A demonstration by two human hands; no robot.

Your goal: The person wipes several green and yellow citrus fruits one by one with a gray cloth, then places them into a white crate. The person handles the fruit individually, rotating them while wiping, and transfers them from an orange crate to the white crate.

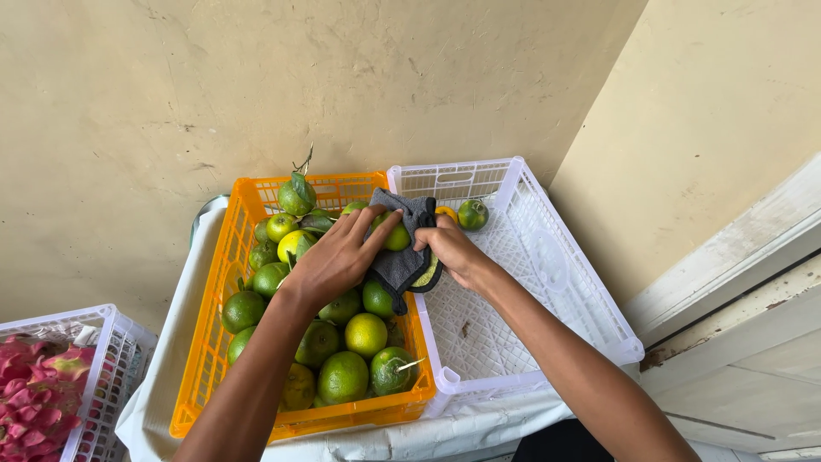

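Observation:
My left hand (338,257) presses a dark grey cloth (400,257) around a green-yellow citrus fruit (397,236), over the seam between two crates. My right hand (449,248) grips the cloth and the fruit from the other side; a bit of fruit (427,274) shows under that hand. The orange crate (214,342) on the left is full of several green and yellow citrus fruits (344,376), some with stems and leaves. The white crate (547,274) on the right holds a green fruit (472,214) and a yellow one (445,212) at its far corner.
Both crates sit on a white cloth-covered surface (171,342) against a beige wall. At lower left a white basket (111,359) holds pink dragon fruits (34,385). A white door frame (744,282) runs along the right.

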